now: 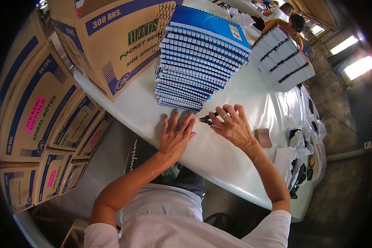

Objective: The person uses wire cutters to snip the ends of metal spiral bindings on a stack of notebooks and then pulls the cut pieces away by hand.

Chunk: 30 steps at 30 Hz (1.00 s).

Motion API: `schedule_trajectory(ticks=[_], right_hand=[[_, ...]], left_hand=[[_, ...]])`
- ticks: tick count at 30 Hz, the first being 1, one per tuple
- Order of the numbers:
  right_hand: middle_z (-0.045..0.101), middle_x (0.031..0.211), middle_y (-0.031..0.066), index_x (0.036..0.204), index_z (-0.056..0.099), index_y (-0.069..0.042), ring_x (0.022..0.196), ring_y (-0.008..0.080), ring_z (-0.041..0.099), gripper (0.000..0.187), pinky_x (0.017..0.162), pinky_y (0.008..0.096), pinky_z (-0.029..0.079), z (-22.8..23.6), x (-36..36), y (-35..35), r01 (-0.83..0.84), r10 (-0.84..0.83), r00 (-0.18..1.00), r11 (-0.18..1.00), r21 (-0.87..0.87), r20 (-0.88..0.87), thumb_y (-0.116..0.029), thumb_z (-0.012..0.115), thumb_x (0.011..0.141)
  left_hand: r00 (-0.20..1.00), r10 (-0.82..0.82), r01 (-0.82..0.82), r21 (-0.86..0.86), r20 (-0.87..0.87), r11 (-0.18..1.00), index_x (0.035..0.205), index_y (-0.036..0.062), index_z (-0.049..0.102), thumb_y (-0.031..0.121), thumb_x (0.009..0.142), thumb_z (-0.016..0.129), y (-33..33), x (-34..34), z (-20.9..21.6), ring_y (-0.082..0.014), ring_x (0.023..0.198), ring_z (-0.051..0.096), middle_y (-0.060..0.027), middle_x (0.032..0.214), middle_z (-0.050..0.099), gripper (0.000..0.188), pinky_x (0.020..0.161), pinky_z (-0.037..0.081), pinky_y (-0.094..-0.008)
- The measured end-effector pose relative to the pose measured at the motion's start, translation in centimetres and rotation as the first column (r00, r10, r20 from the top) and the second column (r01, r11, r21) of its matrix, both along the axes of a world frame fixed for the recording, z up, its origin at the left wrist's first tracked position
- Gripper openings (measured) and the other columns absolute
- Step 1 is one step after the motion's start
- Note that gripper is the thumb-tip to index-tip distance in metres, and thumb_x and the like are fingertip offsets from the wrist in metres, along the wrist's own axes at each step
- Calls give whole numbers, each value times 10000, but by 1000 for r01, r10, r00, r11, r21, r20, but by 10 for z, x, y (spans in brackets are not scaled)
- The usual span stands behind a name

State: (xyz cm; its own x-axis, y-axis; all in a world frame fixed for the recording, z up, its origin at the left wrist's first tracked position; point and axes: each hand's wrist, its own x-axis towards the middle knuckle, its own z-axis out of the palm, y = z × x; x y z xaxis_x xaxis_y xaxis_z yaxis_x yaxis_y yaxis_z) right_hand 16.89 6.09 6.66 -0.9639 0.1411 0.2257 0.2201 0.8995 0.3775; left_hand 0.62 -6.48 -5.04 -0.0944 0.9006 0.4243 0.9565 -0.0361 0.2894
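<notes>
A tall stack of spiral notebooks (196,68) with blue covers stands on the white table (213,155) in front of me, its coils turned toward me. My left hand (172,135) rests on the tabletop at the foot of the stack, fingers spread, fingertips close to the lowest notebooks. It holds nothing that I can see. In my right hand (234,127), which wears a ring, is a small pair of dark pliers (205,119). The jaws point left toward my left hand, just short of the stack's bottom; the grips are partly hidden by my fingers.
An open cardboard carton (111,45) stands left of the stack. More cartons (35,111) are piled by the table's left side. Spiral-bound white blocks (283,58) stand at the far right, people beyond them. A brown piece (263,138) and crumpled wrapping (299,144) lie to the right.
</notes>
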Motion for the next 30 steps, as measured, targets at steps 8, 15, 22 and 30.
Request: schedule_trajectory(ticks=[8,15,22,30], right_hand=[[576,985,52,1086,632,-78,953,179,524,345,749,313,438,-13,-3,10,-29,27,997,999,30,67,-273,710,812],[566,1031,61,1123,622,-74,951,190,527,379,775,332,440,-38,21,5,118,-128,987,988,-97,-96,-265,716,809],[525,1095,26,1155,614,-87,1027,156,489,374,865,330,413,-16,9,9,-44,44,999,978,202,5,-167,678,796],[526,1052,42,1106,596,-72,1006,187,501,413,872,336,421,-6,1,21,-89,87,996,993,-77,-32,-205,751,747]], left_hand=[[996,80,-80,-1,-27,997,1350,184,528,331,903,602,4,9,-6,-316,1339,328,21,1452,402,476,1088,248,-570],[998,66,-66,12,-10,998,1336,167,539,269,892,616,5,8,-7,-329,1336,339,7,1439,413,462,1079,262,-569],[984,172,-177,121,52,977,1367,148,504,209,825,684,-4,-3,3,-380,1378,300,-40,1459,416,575,1074,288,-565],[760,294,-407,72,579,910,1506,42,88,298,650,853,15,-66,21,-383,1373,324,-235,1478,333,1176,1110,248,-555]])
